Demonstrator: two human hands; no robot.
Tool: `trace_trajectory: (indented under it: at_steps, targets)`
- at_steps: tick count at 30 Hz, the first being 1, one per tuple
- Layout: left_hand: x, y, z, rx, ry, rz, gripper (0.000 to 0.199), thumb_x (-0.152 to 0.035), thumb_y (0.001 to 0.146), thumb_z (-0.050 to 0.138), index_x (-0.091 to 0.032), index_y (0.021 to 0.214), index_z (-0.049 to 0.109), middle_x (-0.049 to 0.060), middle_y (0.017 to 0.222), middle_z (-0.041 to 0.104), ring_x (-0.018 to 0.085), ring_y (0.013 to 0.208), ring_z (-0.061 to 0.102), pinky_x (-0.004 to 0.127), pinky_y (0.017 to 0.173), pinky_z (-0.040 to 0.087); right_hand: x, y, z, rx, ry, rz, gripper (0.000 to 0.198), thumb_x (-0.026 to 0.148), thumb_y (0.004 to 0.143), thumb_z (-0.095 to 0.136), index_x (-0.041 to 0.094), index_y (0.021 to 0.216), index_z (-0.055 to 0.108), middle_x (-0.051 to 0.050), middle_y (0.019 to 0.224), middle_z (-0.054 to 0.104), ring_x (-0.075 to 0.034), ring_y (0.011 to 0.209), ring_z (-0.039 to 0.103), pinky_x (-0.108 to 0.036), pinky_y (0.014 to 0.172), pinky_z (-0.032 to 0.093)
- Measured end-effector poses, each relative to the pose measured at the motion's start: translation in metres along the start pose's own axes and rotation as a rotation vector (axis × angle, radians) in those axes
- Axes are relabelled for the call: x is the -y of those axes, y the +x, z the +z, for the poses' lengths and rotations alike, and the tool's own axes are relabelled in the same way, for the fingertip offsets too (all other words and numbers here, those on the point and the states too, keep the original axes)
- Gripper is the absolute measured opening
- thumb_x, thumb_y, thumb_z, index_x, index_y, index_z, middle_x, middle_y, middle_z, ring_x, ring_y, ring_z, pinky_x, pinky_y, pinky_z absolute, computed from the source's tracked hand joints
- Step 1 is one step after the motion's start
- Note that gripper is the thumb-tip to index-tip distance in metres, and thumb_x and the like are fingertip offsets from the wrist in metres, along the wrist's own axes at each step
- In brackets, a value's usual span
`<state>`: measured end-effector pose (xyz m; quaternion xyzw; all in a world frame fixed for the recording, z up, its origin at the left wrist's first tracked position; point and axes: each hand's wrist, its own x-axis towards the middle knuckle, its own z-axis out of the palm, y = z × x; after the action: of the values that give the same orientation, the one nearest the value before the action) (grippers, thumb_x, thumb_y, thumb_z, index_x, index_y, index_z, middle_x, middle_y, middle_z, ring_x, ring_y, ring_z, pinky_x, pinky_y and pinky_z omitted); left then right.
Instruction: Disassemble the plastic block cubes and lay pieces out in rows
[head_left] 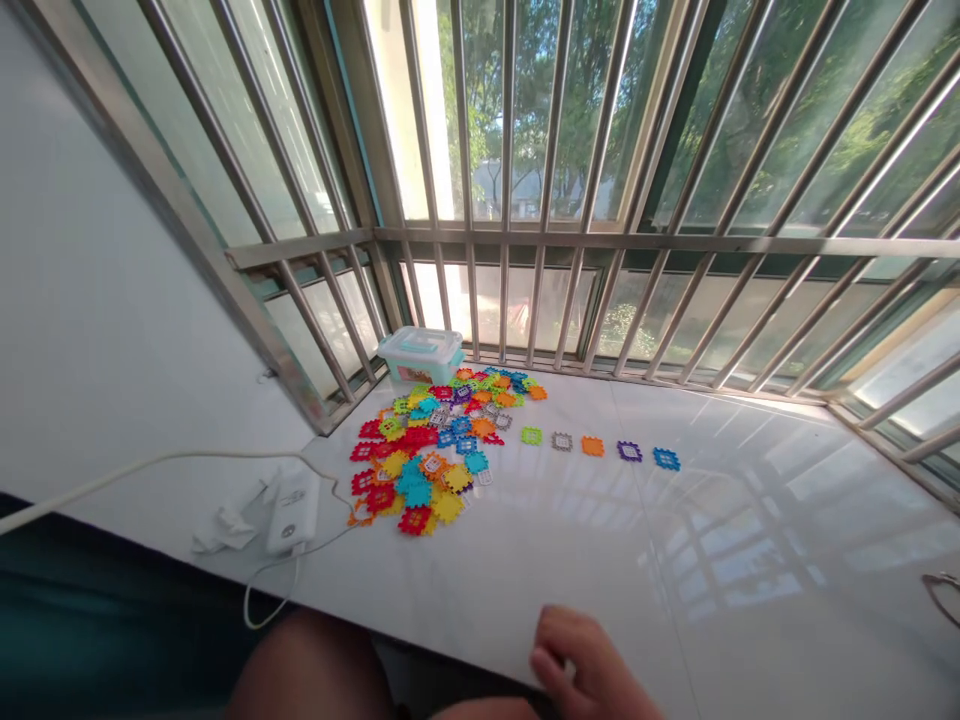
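My right hand (pixel 585 660) rests at the near edge of the white ledge, its fingers curled in and no object showing in them. My left hand cannot be made out; a strip of bare skin at the bottom edge may be an arm or a leg. Beyond the hand runs a spaced row of square, notched plastic tiles: a green tile (pixel 532 436), a grey tile (pixel 562 441), an orange tile (pixel 592 446), a purple tile (pixel 630 451) and a blue tile (pixel 666 459). To their left spreads a loose pile of many-coloured tiles (pixel 415 483), some overlapping.
A lidded clear and turquoise box (pixel 421 354) stands in the corner behind the pile. Left of the pile lie a white power strip (pixel 294 510) with a cable (pixel 172 455) and crumpled tissue (pixel 234 525). Metal window bars (pixel 555 240) border the ledge. A bare knee (pixel 307 665) is below.
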<state>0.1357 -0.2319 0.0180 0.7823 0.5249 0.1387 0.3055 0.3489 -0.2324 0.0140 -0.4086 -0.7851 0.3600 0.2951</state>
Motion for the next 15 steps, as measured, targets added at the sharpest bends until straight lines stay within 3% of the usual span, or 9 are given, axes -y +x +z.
trace_trajectory:
  at_steps: [2, 5, 8, 11, 15]
  targets:
    - [0.01, 0.007, -0.008, -0.043, 0.02, -0.02, 0.013, -0.045, 0.085, 0.067, -0.033, 0.084, 0.071, 0.002, 0.078, 0.066, 0.023, 0.072, 0.068, 0.033, 0.062, 0.048, -0.027, -0.018, -0.028, -0.202, -0.08, 0.156, 0.054, 0.058, 0.109, 0.042, 0.023, 0.068, 0.048, 0.001, 0.068, 0.054, -0.016, 0.064, 0.052, -0.029, 0.061, 0.038]
    - [0.031, 0.013, -0.022, -0.191, 0.087, -0.086, 0.015, -0.042, 0.09, 0.064, -0.029, 0.084, 0.068, 0.002, 0.078, 0.064, 0.022, 0.073, 0.066, 0.032, 0.066, 0.049, -0.06, -0.036, -0.051, -0.274, -0.201, 0.321, 0.054, 0.061, 0.105, 0.048, 0.024, 0.066, 0.047, 0.002, 0.062, 0.053, -0.018, 0.06, 0.052, -0.03, 0.059, 0.036]
    - [0.062, 0.02, -0.041, -0.367, 0.157, -0.134, 0.017, -0.034, 0.098, 0.053, -0.027, 0.085, 0.063, 0.002, 0.081, 0.065, 0.021, 0.076, 0.066, 0.033, 0.072, 0.051, -0.074, -0.041, -0.051, -0.289, -0.311, 0.356, 0.052, 0.061, 0.104, 0.05, 0.024, 0.067, 0.049, 0.002, 0.062, 0.055, -0.019, 0.06, 0.053, -0.031, 0.061, 0.036]
    - [0.095, 0.031, -0.056, -0.641, 0.267, -0.186, 0.014, -0.033, 0.098, 0.054, -0.026, 0.097, 0.065, 0.008, 0.099, 0.068, 0.028, 0.097, 0.068, 0.04, 0.089, 0.055, -0.073, -0.038, -0.044, -0.258, -0.406, 0.347, 0.05, 0.058, 0.105, 0.051, 0.024, 0.069, 0.05, 0.001, 0.065, 0.058, -0.019, 0.062, 0.054, -0.031, 0.063, 0.033]
    - [0.121, 0.048, -0.064, -0.774, 0.4, -0.226, 0.026, -0.038, 0.098, 0.059, -0.02, 0.114, 0.068, 0.015, 0.115, 0.066, 0.035, 0.114, 0.063, 0.049, 0.103, 0.053, -0.071, -0.033, -0.043, -0.231, -0.46, 0.325, 0.05, 0.058, 0.106, 0.049, 0.024, 0.069, 0.051, 0.001, 0.065, 0.059, -0.018, 0.062, 0.054, -0.03, 0.063, 0.031]
